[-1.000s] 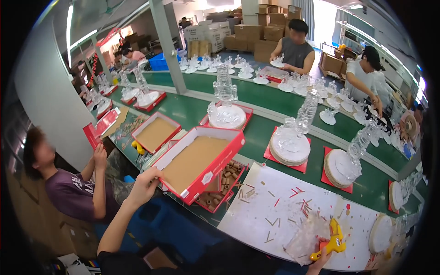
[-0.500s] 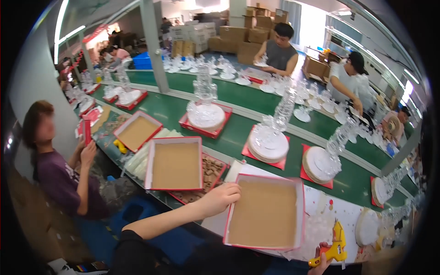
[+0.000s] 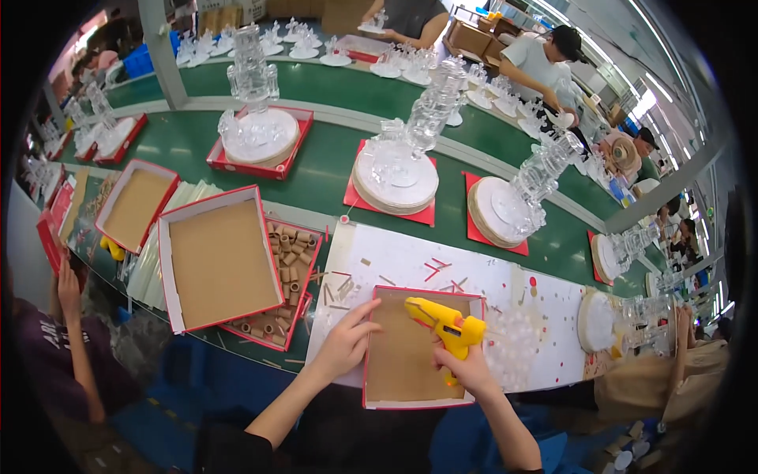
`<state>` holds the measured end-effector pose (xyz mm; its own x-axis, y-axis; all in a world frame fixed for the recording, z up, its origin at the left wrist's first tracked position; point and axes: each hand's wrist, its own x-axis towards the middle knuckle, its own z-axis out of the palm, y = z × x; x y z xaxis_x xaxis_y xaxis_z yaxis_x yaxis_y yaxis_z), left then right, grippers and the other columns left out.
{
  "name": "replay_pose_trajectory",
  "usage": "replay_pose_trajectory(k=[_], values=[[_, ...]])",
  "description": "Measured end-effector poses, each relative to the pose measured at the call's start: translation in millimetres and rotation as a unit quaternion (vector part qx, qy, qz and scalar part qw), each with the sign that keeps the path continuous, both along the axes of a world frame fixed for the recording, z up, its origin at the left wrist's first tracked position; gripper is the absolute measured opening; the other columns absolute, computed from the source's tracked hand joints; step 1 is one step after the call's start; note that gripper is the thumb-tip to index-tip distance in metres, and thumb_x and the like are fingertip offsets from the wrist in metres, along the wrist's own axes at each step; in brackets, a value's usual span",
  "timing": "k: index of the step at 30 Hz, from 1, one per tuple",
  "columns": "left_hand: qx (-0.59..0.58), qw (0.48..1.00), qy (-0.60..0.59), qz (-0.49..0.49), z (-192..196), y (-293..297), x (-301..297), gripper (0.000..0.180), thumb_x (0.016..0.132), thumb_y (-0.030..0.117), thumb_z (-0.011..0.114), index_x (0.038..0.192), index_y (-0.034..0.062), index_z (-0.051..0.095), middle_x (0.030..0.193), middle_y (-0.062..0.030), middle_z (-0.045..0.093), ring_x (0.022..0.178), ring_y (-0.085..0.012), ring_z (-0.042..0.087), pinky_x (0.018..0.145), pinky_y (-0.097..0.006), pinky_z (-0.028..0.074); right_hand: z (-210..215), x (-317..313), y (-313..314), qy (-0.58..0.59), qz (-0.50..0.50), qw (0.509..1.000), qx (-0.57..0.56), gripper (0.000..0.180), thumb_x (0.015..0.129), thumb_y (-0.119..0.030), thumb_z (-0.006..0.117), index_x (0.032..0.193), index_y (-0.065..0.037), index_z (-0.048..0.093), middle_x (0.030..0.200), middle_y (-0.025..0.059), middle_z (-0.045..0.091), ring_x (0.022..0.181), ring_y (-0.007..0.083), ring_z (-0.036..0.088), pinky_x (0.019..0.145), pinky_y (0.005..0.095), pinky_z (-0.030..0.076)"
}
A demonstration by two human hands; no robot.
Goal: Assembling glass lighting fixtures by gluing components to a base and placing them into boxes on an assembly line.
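Observation:
In front of me a shallow red-edged cardboard box point(image 3: 403, 367) lies on white paper, its plain brown bottom facing up. My left hand point(image 3: 344, 345) is at its left wall, with fingers hooked over the rim. My right hand point(image 3: 466, 370) is wrapped round the handle of a yellow glue gun point(image 3: 452, 325) above the box. The gun's nozzle points to the upper left, over the box's far part. Whether the nozzle touches the cardboard I cannot tell.
Left of my box is a larger open box point(image 3: 217, 261), resting partly on a tray of short cardboard tubes point(image 3: 290, 257). Clear glue sticks point(image 3: 180, 207) lie farther left. Discs with clear plastic pieces point(image 3: 395, 175) line the green conveyor point(image 3: 328, 158). Co-workers sit left and across.
The glue gun in my right hand has come from the lower right to over the box. The box now sits flatter on the paper, and my view has turned rightward and down.

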<state>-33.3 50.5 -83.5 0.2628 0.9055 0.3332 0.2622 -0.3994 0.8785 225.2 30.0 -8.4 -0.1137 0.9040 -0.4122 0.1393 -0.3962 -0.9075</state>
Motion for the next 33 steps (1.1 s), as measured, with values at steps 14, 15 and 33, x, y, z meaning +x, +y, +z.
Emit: replay_pose_trajectory(k=[14, 15, 33], values=[[-0.009, 1.000, -0.021, -0.008, -2, 0, -2, 0.024, 0.079, -0.006, 0.052, 0.098, 0.0003, 0.064, 0.138, -0.0199, 0.051, 0.128, -0.0366, 0.049, 0.104, -0.039, 0.041, -2, -8, 2, -0.060, 0.006, 0.994, -0.090, 0.024, 0.087, -0.005, 0.064, 0.109, -0.005, 0.054, 0.073, 0.0018, 0.057, 0.062, 0.0106, 0.059, 0.057, 0.0242, 0.049], [-0.015, 1.000, -0.020, -0.006, -3, 0, -5, 0.024, 0.079, -0.005, 0.052, 0.098, 0.0002, 0.064, 0.138, -0.0199, 0.051, 0.128, -0.0367, 0.049, 0.105, -0.039, 0.041, -4, -2, 0, -0.067, -0.002, 0.994, -0.091, 0.024, 0.087, -0.005, 0.064, 0.109, -0.005, 0.054, 0.073, 0.0018, 0.057, 0.062, 0.0106, 0.059, 0.057, 0.0242, 0.049], [-0.005, 1.000, -0.020, 0.004, 3, 2, -2, 0.020, 0.079, -0.007, 0.051, 0.093, -0.0020, 0.065, 0.137, -0.0196, 0.051, 0.117, -0.0324, 0.055, 0.095, -0.035, 0.046, 6, 74, -20, -0.103, -0.110, 0.987, -0.051, 0.013, 0.089, -0.011, 0.065, 0.094, -0.004, 0.054, 0.061, 0.0035, 0.055, 0.047, 0.0123, 0.052, 0.044, 0.0248, 0.040]])
